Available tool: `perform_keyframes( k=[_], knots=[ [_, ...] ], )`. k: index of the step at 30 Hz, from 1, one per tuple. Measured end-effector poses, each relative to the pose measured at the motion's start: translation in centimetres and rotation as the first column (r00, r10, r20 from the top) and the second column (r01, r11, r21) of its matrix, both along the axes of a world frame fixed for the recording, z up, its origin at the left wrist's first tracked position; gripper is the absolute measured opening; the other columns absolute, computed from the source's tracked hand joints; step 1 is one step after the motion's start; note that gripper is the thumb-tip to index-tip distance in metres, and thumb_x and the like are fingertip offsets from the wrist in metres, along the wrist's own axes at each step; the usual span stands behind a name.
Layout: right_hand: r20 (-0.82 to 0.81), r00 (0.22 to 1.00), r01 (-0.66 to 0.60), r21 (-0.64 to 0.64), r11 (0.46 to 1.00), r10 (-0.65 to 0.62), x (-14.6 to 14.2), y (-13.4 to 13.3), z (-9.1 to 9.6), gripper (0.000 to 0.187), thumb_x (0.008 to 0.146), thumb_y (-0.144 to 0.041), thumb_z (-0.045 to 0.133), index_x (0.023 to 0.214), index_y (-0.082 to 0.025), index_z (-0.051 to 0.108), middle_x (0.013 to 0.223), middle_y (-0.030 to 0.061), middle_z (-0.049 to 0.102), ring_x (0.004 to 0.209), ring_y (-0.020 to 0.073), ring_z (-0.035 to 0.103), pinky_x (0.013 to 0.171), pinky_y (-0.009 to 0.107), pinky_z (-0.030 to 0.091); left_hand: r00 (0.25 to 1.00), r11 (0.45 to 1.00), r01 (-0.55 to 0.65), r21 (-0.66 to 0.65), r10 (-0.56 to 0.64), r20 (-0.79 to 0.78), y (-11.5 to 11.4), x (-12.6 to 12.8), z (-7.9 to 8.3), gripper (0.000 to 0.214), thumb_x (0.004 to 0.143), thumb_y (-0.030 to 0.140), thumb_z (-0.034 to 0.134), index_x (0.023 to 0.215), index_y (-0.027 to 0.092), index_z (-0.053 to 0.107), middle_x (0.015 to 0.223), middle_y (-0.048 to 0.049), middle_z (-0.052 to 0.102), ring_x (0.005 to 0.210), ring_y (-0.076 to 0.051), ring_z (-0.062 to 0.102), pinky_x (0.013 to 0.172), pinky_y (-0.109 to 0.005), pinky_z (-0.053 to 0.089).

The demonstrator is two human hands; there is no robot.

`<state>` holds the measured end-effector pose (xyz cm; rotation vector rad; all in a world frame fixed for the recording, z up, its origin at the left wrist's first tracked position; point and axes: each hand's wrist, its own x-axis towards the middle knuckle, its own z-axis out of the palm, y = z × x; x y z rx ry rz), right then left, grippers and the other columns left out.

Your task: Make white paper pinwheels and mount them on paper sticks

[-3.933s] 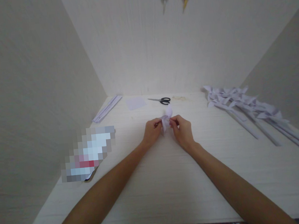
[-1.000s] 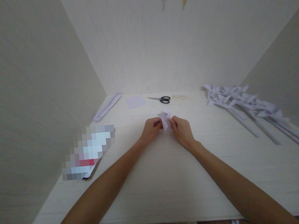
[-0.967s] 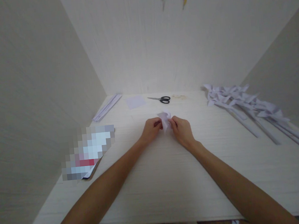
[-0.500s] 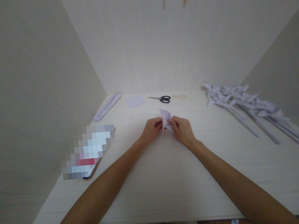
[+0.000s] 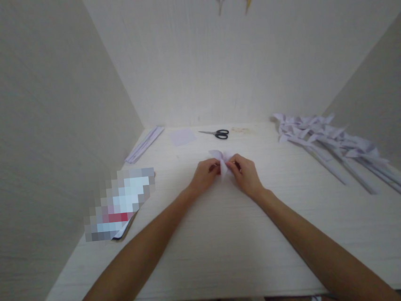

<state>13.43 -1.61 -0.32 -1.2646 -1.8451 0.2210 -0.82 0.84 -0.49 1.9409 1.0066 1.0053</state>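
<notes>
A small folded piece of pale lilac paper (image 5: pixel 221 159) is held just above the middle of the white table (image 5: pixel 230 242). My left hand (image 5: pixel 205 173) pinches its left side with curled fingers. My right hand (image 5: pixel 246 173) pinches its right side the same way. Paper flaps stick up and back between the two sets of fingertips. Both forearms reach in from the near edge.
Black-handled scissors (image 5: pixel 216 133) and a pale paper square (image 5: pixel 182 136) lie at the back. A bundle of paper strips (image 5: pixel 143 144) lies back left, a blurred-out flat object (image 5: pixel 120 204) at left. Several paper pinwheels on rolled sticks (image 5: pixel 331 145) fan out at right.
Both hands stayed in place while turning and refolding the paper; its flaps pointed upward half a second ago and now spread lower and wider between the fingertips.
</notes>
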Motion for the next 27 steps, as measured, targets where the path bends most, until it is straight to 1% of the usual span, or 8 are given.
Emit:
perform_keyframes(
  k=[2,6,11,15,18,20,24,27],
  knots=[
    [-0.012,1.000,-0.018,0.004,1.000,0.019,0.02,0.03,-0.06,0.018,0.079,-0.025,0.041,0.063,-0.018,0.046,0.058,0.0001,0.050,0.053,0.0115,0.043,0.051,0.023,0.031,0.999,1.000,-0.021,-0.009,0.020,-0.025,0.14,-0.01,-0.08,0.017,0.067,0.013,0.041,0.054,0.012,0.052,0.052,0.0020,0.051,0.052,-0.008,0.046,0.054,-0.020,0.036],
    [-0.022,0.999,-0.031,0.005,0.999,0.032,0.03,0.08,-0.22,0.017,0.079,-0.025,0.041,0.064,-0.018,0.046,0.059,0.0001,0.051,0.054,0.0117,0.044,0.052,0.023,0.032,0.998,1.000,0.005,-0.030,-0.007,-0.054,0.15,0.01,-0.03,0.019,0.067,0.012,0.041,0.051,0.013,0.051,0.050,0.0023,0.050,0.051,-0.008,0.047,0.054,-0.020,0.036],
    [-0.019,0.999,-0.032,-0.013,0.999,0.032,0.00,0.03,-0.21,0.016,0.079,-0.023,0.041,0.064,-0.018,0.046,0.059,-0.0001,0.051,0.053,0.0113,0.043,0.051,0.022,0.031,1.000,0.998,0.007,-0.063,-0.006,0.016,-0.15,0.06,0.12,0.014,0.068,0.014,0.042,0.058,0.012,0.053,0.056,0.0018,0.053,0.055,-0.009,0.049,0.054,-0.020,0.038],
    [-0.055,0.998,-0.019,-0.050,0.999,0.016,-0.03,0.03,-0.07,0.017,0.078,-0.023,0.042,0.064,-0.017,0.047,0.056,-0.0010,0.049,0.052,0.0106,0.042,0.050,0.022,0.029,1.000,0.999,0.018,-0.037,-0.017,0.016,-0.24,0.14,0.00,0.014,0.068,0.014,0.043,0.060,0.012,0.055,0.057,0.0010,0.054,0.056,-0.009,0.050,0.055,-0.020,0.039],
    [-0.110,0.994,-0.008,-0.088,0.996,-0.002,-0.02,0.22,-0.10,0.019,0.077,-0.025,0.044,0.061,-0.016,0.048,0.052,-0.0025,0.044,0.049,0.0099,0.039,0.048,0.022,0.028,0.999,1.000,-0.008,-0.021,0.009,0.037,-0.23,0.24,-0.20,0.013,0.067,0.012,0.045,0.062,0.012,0.056,0.058,0.0001,0.055,0.056,-0.009,0.050,0.056,-0.021,0.040],
    [-0.163,0.987,-0.016,-0.110,0.994,-0.002,0.03,0.40,-0.20,0.019,0.076,-0.026,0.045,0.061,-0.016,0.049,0.051,-0.0028,0.044,0.049,0.0097,0.038,0.047,0.022,0.028,0.998,1.000,-0.006,-0.028,0.008,0.062,-0.22,0.30,-0.36,0.012,0.067,0.012,0.045,0.063,0.012,0.057,0.059,-0.0006,0.056,0.056,-0.009,0.051,0.058,-0.022,0.041],
    [-0.282,0.959,-0.060,-0.148,0.987,0.016,0.23,0.66,-0.44,0.019,0.075,-0.030,0.047,0.062,-0.016,0.052,0.052,-0.0029,0.044,0.050,0.0097,0.037,0.047,0.022,0.029,0.995,0.999,0.000,-0.044,0.005,0.098,-0.22,0.38,-0.54,0.013,0.068,0.013,0.045,0.063,0.013,0.057,0.060,-0.0008,0.057,0.057,-0.010,0.051,0.059,-0.023,0.042],
    [-0.356,0.933,-0.115,-0.167,0.979,0.048,0.40,0.73,-0.54,0.020,0.075,-0.030,0.047,0.063,-0.015,0.052,0.053,-0.0029,0.044,0.050,0.0096,0.039,0.048,0.022,0.030,0.994,0.998,-0.008,-0.065,0.016,0.111,-0.24,0.39,-0.48,0.012,0.067,0.014,0.046,0.061,0.013,0.056,0.058,0.0001,0.055,0.056,-0.010,0.050,0.057,-0.022,0.040]
  ],
)
